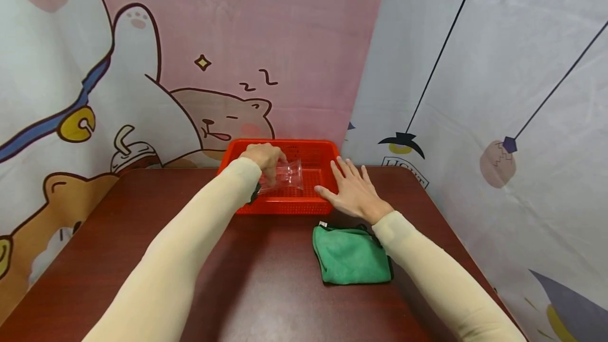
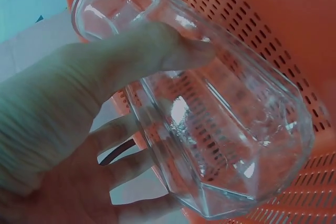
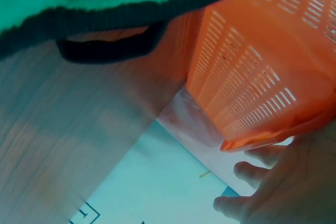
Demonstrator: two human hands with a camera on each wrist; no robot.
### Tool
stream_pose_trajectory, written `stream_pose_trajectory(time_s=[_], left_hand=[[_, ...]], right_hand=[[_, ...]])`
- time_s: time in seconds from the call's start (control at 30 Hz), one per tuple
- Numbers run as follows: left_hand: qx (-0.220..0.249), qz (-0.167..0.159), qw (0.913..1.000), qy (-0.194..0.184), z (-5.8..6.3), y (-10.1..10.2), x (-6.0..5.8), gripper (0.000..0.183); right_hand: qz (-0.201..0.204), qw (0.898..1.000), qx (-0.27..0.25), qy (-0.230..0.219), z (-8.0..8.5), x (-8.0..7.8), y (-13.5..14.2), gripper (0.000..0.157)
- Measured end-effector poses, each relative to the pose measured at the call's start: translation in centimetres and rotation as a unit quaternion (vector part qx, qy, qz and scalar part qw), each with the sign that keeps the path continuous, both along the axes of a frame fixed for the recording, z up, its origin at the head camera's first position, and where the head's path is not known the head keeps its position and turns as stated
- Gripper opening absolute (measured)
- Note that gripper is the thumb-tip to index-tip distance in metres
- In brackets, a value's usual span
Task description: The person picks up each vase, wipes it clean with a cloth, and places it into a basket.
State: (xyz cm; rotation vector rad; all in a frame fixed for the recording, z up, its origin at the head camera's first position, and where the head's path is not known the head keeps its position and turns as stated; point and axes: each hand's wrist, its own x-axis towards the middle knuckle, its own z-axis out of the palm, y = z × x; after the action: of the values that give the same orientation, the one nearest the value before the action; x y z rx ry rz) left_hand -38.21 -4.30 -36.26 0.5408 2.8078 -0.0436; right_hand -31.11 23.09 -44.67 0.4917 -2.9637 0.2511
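My left hand (image 1: 264, 158) grips a clear faceted vase-like vessel (image 1: 293, 174) over the red perforated plastic basket (image 1: 285, 207). In the left wrist view, the thumb lies across the near side of the vessel (image 2: 231, 124), with the other fingers on the far side. The vessel is tilted; it has a flared round end, a narrower neck and an angular base. At the basket's right rim is my right hand (image 1: 353, 194), fingers spread and holding nothing. Whether it touches the rim, I cannot tell.
A folded green cloth (image 1: 353, 258) with dark edging and a loop lies in front of the basket, near the right forearm. The dark red-brown table (image 1: 275, 300) meets a cartoon-printed hanging (image 1: 304, 41) behind and at both sides.
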Motion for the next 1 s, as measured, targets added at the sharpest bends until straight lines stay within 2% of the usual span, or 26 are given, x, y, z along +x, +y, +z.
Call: stream_pose_trajectory(time_s=[0.23, 0.4, 0.6, 0.8, 1.0], left_hand=[[0.008, -0.013, 0.9998, -0.009, -0.3, 0.0, 0.6, 0.077], [0.008, -0.019, 0.9998, -0.009, -0.5, 0.1, 0.4, 0.078], [0.029, -0.006, 0.9994, -0.018, -0.8, -0.1, 0.1, 0.078], [0.041, -0.015, 0.9989, -0.015, -1.3, -0.5, 0.0, 0.077], [0.055, -0.015, 0.9983, -0.012, -1.0, -0.6, 0.0, 0.078]], right_hand=[[-0.002, 1.0, 0.0, 0.0, -0.2, 0.0, -0.1, 0.105], [-0.001, 1.0, 0.0, -0.005, -0.1, 0.1, -0.1, 0.105], [-0.001, 1.0, -0.002, 0.0, 0.0, 0.1, -0.1, 0.104], [-0.001, 1.0, -0.001, -0.003, -0.1, 0.1, -0.1, 0.106], [0.0, 1.0, -0.001, -0.002, 0.1, 0.3, -0.1, 0.107]])
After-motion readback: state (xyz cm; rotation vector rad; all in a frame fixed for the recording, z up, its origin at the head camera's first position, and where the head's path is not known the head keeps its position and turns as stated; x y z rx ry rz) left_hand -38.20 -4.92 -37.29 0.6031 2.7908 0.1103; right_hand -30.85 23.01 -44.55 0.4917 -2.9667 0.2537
